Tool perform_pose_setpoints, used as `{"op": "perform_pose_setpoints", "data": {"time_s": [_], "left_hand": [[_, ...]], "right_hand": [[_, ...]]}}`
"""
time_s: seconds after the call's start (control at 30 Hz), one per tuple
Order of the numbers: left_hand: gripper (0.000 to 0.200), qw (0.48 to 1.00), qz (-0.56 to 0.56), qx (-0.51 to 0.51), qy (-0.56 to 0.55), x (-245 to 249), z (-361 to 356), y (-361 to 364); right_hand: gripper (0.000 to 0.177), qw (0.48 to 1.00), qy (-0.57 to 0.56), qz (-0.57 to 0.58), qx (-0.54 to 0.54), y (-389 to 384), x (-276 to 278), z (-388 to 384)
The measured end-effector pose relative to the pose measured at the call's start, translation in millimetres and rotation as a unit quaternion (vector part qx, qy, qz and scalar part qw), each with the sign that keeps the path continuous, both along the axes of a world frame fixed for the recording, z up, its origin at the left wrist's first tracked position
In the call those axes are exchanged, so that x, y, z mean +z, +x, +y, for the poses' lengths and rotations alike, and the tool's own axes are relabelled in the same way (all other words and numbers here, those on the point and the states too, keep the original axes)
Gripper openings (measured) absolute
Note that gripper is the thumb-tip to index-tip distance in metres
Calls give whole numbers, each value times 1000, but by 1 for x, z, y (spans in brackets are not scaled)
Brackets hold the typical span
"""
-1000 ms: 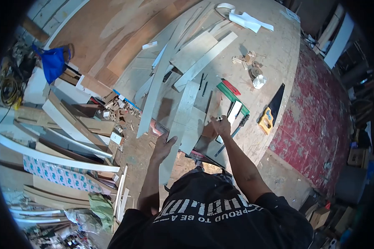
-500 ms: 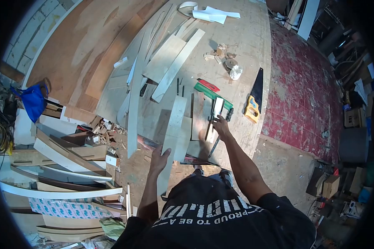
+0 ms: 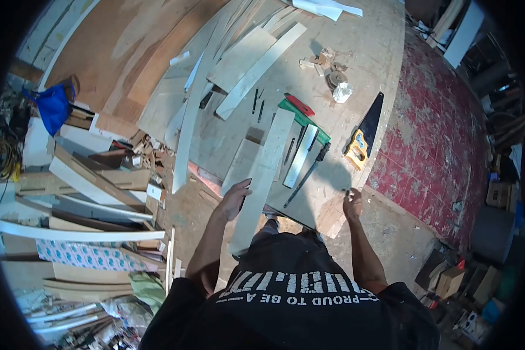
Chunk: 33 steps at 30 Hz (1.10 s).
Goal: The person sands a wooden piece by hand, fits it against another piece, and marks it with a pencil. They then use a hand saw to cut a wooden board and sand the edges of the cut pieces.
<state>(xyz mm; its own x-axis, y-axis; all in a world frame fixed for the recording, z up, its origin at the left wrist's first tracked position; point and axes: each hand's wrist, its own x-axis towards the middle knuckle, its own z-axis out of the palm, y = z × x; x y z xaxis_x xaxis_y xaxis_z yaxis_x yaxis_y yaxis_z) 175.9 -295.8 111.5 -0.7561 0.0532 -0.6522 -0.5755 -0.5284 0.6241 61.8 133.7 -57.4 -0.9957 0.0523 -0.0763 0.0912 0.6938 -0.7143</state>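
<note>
My left hand (image 3: 234, 198) grips the left edge of a long pale plank (image 3: 268, 157). The plank lies lengthwise over the near part of the plywood workbench (image 3: 356, 52), with its near end hanging past the edge towards my body. My right hand (image 3: 352, 204) hovers at the bench's front edge, fingers loosely curled; a small dark speck shows at its fingertips and I cannot tell whether it holds anything. Just right of the plank lie a narrow white strip (image 3: 300, 154) and a dark metal bar (image 3: 307, 172).
A yellow-handled hand saw (image 3: 363, 135) lies near the right edge, with a green level (image 3: 306, 121) and a red tool (image 3: 300, 105) beside it. Loose boards (image 3: 245, 64) cover the far bench. Offcuts and planks (image 3: 87, 181) are stacked on the floor at left, beside a blue bag (image 3: 52, 106).
My right hand left the white strip and drew back to the bench's front edge. The plank in my left hand shifted right, and now covers the short boards that lay there.
</note>
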Motion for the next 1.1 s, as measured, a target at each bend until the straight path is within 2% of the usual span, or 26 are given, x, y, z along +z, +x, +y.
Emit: {"op": "perform_pose_setpoints", "data": {"time_s": [0.07, 0.13, 0.2, 0.3, 0.37, 0.43, 0.53, 0.6, 0.63, 0.73, 0.77, 0.9, 0.97, 1.1], "left_hand": [[61, 1000, -8, -11, 1, 2, 14, -10], [62, 997, 18, -61, -31, 5, 27, -18], [60, 996, 14, -66, -60, 17, 44, -27], [58, 990, 3, -55, -130, 16, 74, -31], [57, 983, -5, -31, -179, 9, 88, -31], [51, 944, -50, -40, -323, 2, 99, -26], [46, 919, -95, 31, -382, -36, 103, -14], [45, 915, -94, 73, -385, -52, 106, -12], [44, 911, -92, 112, -385, -58, 108, -11], [49, 907, -79, 101, -401, -84, 100, -9], [50, 896, -29, 118, -427, -98, 96, -8], [47, 897, -28, 115, -427, -118, 87, -20], [39, 872, -23, 119, -474, -141, 83, -30], [34, 859, -61, 129, -491, -144, 84, -52]], "right_hand": [[51, 995, 82, -5, 64, -35, 20, 23], [60, 984, 126, 79, 100, -72, 37, 24], [67, 971, 186, 52, 138, -107, 51, 20], [64, 969, 179, -11, 172, -140, 55, 11], [61, 950, 234, -59, 199, -150, 50, 6], [59, 948, 228, -52, 214, -148, 45, 6], [60, 947, 219, -18, 234, -144, 36, 15], [63, 954, 161, 19, 252, -138, 40, 26], [55, 954, 190, -71, 221, -133, 56, 26], [65, 959, 180, -99, 194, -121, 52, 44], [71, 955, 189, -111, 200, -116, 51, 53], [71, 962, 174, -117, 175, -86, 33, 89], [69, 968, 171, -109, 145, -64, 34, 98], [66, 973, 165, -123, 107, -27, 47, 111]]}}
